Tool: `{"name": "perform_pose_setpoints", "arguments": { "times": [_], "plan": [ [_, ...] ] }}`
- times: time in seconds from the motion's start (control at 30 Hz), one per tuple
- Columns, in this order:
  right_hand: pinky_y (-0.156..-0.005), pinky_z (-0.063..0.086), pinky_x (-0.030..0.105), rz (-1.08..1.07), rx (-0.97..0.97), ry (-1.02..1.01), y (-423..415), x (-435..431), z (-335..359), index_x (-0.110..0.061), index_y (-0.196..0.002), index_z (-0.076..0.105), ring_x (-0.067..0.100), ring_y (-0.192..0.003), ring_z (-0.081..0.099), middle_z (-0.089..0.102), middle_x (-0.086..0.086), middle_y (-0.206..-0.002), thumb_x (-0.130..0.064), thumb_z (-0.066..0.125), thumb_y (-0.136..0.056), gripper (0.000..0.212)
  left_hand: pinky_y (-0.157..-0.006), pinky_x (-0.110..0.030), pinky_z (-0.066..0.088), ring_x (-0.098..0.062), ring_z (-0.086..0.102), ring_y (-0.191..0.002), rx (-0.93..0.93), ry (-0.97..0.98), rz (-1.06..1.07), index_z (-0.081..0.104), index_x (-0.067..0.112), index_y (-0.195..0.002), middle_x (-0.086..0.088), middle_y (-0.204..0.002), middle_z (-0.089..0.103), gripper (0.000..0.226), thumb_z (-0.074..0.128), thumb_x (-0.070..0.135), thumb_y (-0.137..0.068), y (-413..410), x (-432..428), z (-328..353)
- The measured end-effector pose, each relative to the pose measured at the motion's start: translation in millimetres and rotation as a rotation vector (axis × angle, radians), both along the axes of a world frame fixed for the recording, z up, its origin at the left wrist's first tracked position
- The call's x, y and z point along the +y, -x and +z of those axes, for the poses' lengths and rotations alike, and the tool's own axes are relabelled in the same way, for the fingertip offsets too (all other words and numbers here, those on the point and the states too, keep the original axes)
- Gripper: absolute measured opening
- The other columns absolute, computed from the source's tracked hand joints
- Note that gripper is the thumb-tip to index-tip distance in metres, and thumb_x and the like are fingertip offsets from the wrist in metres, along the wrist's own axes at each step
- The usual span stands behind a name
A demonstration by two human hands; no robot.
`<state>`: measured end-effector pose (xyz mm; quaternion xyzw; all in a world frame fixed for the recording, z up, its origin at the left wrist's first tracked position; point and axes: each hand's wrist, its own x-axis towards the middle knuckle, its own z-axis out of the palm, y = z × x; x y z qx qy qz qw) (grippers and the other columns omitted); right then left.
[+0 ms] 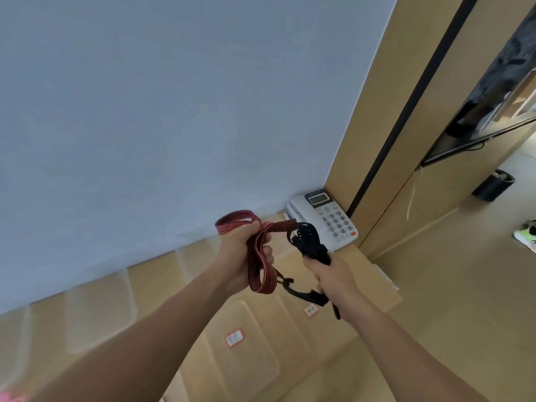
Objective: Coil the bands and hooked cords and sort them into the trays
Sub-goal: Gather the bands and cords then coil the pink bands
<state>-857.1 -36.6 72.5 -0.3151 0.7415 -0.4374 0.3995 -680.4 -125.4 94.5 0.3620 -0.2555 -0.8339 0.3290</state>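
Red cord [259, 266] — left hand [236, 258], right hand [333, 275] gripping.

A plain pale blue-grey wall [145, 111] fills most of the view, evenly lit, with no window in sight. Along its foot runs a light wooden table [374, 274], and in the table's far corner a white desk telephone [324, 219] sits against the wall. Right beside the phone a tall wooden panel [362, 126] rises, edged by a narrow black strip [406, 111]. Further right a dark flat television [493, 97] hangs on the wood-clad wall, with a thin white cord [410, 195] dangling below it. A black bin [493, 185] stands on the tan floor [464, 300] under the screen, and something green and white [525, 236] lies at the right edge.
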Motion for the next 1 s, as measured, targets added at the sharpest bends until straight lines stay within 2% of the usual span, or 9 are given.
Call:
{"name": "perform_pose_setpoints", "arguments": {
  "times": [0.1, 0.2, 0.3, 0.37, 0.5, 0.6, 0.67, 0.83, 1.0],
  "plan": [
    [-0.043, 0.036, 0.025, 0.075, -0.276, 0.039, 2.1, -16.1, -1.5, -0.016, -0.077, 0.055, 0.012, -0.042, 0.041, 0.047, -0.001, -0.057, -0.028, 0.068, -0.087, 0.021, -0.046, -0.026, 0.044, -0.015, 0.045, -0.049, -0.062, 0.027, 0.063, 0.047, 0.008, -0.098, -0.003, -0.066, 0.053, 0.016, 0.049, 0.024, -0.101, 17.2, 7.3, -2.6],
    [-0.043, 0.035, 0.024, 0.002, -0.604, 0.055, 7.1, -28.6, -0.3, -0.017, -0.085, 0.057, 0.012, -0.040, 0.039, 0.048, -0.003, -0.056, -0.027, 0.067, -0.090, 0.016, -0.043, -0.025, 0.040, -0.014, 0.041, -0.045, -0.140, 0.017, 0.217, 0.045, 0.008, -0.090, -0.003, -0.063, 0.048, 0.012, 0.049, 0.018, -0.097, 30.8, 17.9, -6.5],
    [-0.043, 0.036, 0.024, 0.068, -0.728, 0.027, 6.0, -31.7, -3.5, -0.018, -0.090, 0.058, 0.013, -0.042, 0.041, 0.050, -0.003, -0.059, -0.031, 0.066, -0.091, 0.015, -0.041, -0.023, 0.037, -0.015, 0.036, -0.047, -0.116, -0.071, 0.335, 0.045, 0.011, -0.074, -0.002, -0.059, 0.040, 0.021, 0.048, 0.020, -0.093, 39.3, 24.4, -4.9],
    [-0.042, 0.035, 0.023, 0.137, -0.783, -0.011, -0.2, -27.7, -6.8, -0.019, -0.090, 0.059, 0.013, -0.042, 0.041, 0.051, -0.003, -0.060, -0.033, 0.065, -0.092, 0.016, -0.042, -0.023, 0.036, -0.015, 0.035, -0.050, -0.130, -0.063, 0.413, 0.044, 0.013, -0.074, -0.002, -0.061, 0.039, 0.018, 0.051, 0.018, -0.090, 44.1, 31.9, -6.3],
    [-0.042, 0.033, 0.024, 0.364, -0.696, -0.131, -4.4, -14.0, -9.1, -0.014, -0.077, 0.054, 0.016, -0.041, 0.039, 0.048, 0.001, -0.057, -0.034, 0.067, -0.089, 0.027, -0.045, -0.026, 0.038, -0.016, 0.036, -0.050, -0.187, -0.015, 0.614, 0.036, 0.015, -0.077, -0.003, -0.061, 0.036, 0.015, 0.047, 0.004, -0.079, 39.9, 51.5, -7.6],
    [-0.041, 0.032, 0.023, 0.458, -0.633, -0.183, 0.4, -4.1, -10.9, -0.014, -0.081, 0.051, 0.015, -0.042, 0.037, 0.048, 0.000, -0.058, -0.031, 0.066, -0.089, 0.025, -0.050, -0.028, 0.037, -0.015, 0.038, -0.050, -0.155, -0.045, 0.758, 0.041, 0.013, -0.078, -0.002, -0.062, 0.040, 0.010, 0.041, 0.004, -0.075, 17.6, 54.7, -0.4],
    [-0.042, 0.033, 0.024, 0.466, -0.561, -0.171, 1.4, -2.2, -13.5, -0.013, -0.084, 0.052, 0.014, -0.043, 0.038, 0.048, 0.000, -0.060, -0.031, 0.066, -0.089, 0.024, -0.050, -0.029, 0.040, -0.015, 0.042, -0.051, -0.249, -0.030, 0.796, 0.044, 0.011, -0.086, -0.002, -0.068, 0.043, 0.014, 0.041, 0.002, -0.077, 1.3, 56.3, 1.8],
    [-0.050, 0.036, 0.026, 0.532, -0.357, -0.269, -25.2, 0.7, -33.5, -0.012, -0.081, 0.054, 0.014, -0.042, 0.042, 0.050, 0.000, -0.060, -0.034, 0.064, -0.089, 0.025, -0.052, -0.033, 0.042, -0.017, 0.050, -0.048, -0.526, 0.099, 0.721, 0.050, 0.005, -0.077, -0.010, -0.069, 0.050, 0.003, 0.051, 0.002, -0.078, -24.5, 76.0, -4.7],
    [-0.057, 0.035, 0.028, 0.540, -0.261, -0.369, -74.9, 9.4, -67.6, -0.010, -0.080, 0.053, 0.020, -0.055, 0.044, 0.049, 0.007, -0.067, -0.036, 0.065, -0.086, 0.029, -0.054, -0.037, 0.038, -0.021, 0.047, -0.048, -0.653, 0.204, 0.610, 0.052, 0.006, -0.078, -0.015, -0.070, 0.045, 0.018, 0.059, 0.014, -0.065, -63.7, 97.5, -13.8]
  ]
}}
